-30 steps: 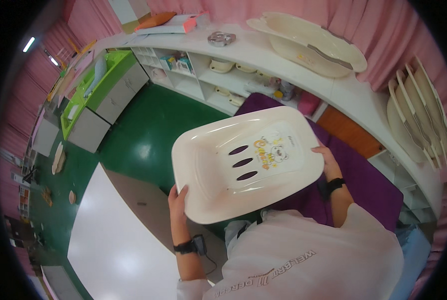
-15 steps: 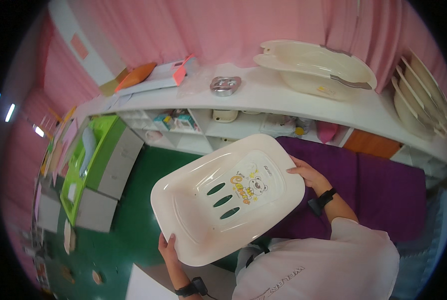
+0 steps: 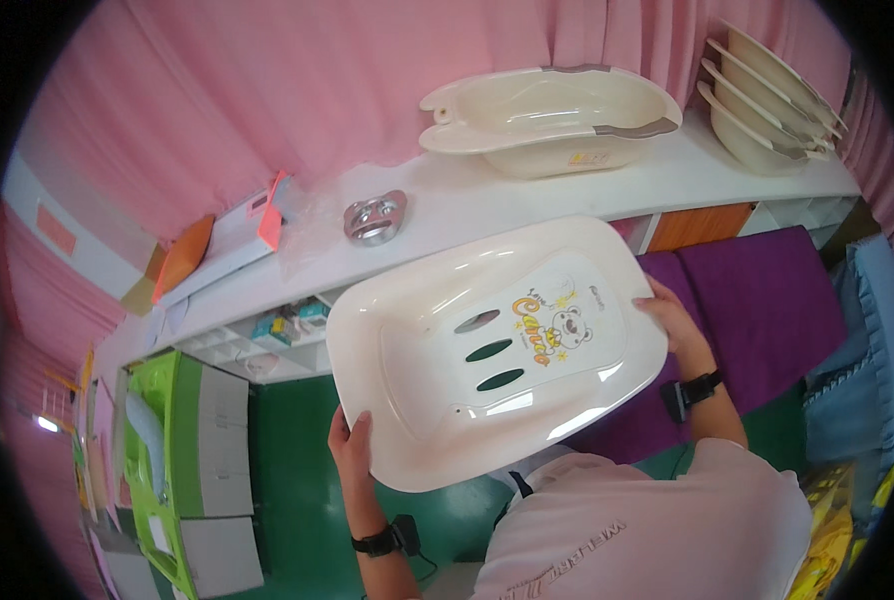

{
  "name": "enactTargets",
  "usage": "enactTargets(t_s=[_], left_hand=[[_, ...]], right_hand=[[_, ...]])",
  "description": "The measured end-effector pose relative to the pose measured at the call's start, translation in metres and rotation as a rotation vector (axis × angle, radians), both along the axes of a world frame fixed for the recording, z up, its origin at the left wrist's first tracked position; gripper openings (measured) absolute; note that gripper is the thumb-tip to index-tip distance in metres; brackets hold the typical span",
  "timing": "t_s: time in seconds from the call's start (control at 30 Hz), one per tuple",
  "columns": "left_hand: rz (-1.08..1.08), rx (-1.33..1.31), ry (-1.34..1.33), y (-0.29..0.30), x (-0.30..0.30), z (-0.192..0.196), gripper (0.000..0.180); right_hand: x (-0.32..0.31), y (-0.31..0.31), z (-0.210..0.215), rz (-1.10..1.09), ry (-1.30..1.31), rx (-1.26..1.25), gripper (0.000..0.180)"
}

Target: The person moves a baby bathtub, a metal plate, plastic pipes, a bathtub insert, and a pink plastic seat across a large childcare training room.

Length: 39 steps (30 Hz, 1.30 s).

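Between my two hands I hold a cream plastic bath seat [image 3: 407, 345], shallow and tilted, with three oval slots and a printed cartoon bear. My left hand [image 3: 351, 445] grips its lower left rim, thumb on top. The right-hand rim is in my right hand [image 3: 672, 318], thumb over the edge and the other fingers partly hidden beneath. Beyond it, on the white counter [image 3: 447, 200], stands a cream baby bathtub [image 3: 557, 160] with grey-brown grip patches on its rim.
A stack of cream tubs [image 3: 757, 130] leans at the counter's right end. A shiny metal object [image 3: 375, 218] and an orange cushion [image 3: 185, 258] lie further left. Purple padding [image 3: 757, 300] is below the counter, and a green-topped sink cabinet [image 3: 157, 400] stands left.
The bath seat has shifted right and slightly up in view, still in both hands. The view has turned, so the counter and tubs sit further left and the sink cabinet lower.
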<state>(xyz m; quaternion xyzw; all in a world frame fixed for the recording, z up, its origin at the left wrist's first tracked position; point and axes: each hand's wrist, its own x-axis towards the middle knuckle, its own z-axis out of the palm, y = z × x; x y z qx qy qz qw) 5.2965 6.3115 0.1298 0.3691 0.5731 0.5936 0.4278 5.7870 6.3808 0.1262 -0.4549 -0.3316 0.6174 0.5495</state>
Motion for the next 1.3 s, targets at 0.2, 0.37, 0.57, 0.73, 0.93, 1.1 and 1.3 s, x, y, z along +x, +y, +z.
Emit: enactTargets(t_s=[0.2, 0.37, 0.57, 0.73, 0.93, 1.1, 1.3], left_hand=[[-0.19, -0.042, -0.059, 0.141, 0.035, 0.062, 0.039], [-0.394, -0.052, -0.2, 0.323, 0.063, 0.116, 0.034], [-0.637, -0.109, -0.313, 0.538, 0.14, 0.147, 0.036], [-0.768, -0.193, -0.363, 0.677, 0.198, 0.12, 0.037], [-0.924, -0.344, -0.515, 0.755, 0.255, 0.057, 0.043], [-0.84, -0.503, -0.425, 0.772, 0.286, 0.01, 0.043], [-0.804, -0.647, -0.363, 0.79, 0.295, -0.039, 0.035]], right_hand=[[0.05, 0.083, 0.046, -0.117, -0.162, 0.158, 0.054], [0.095, 0.21, 0.099, -0.124, -0.089, 0.203, 0.047], [0.173, 0.365, 0.122, -0.186, -0.051, 0.048, 0.035], [0.226, 0.456, 0.134, -0.244, -0.267, -0.047, 0.035], [0.288, 0.53, 0.091, -0.271, -0.524, -0.261, 0.033], [0.309, 0.548, 0.061, -0.297, -0.706, -0.348, 0.034], [0.332, 0.58, 0.005, -0.223, -1.037, -0.52, 0.035]])
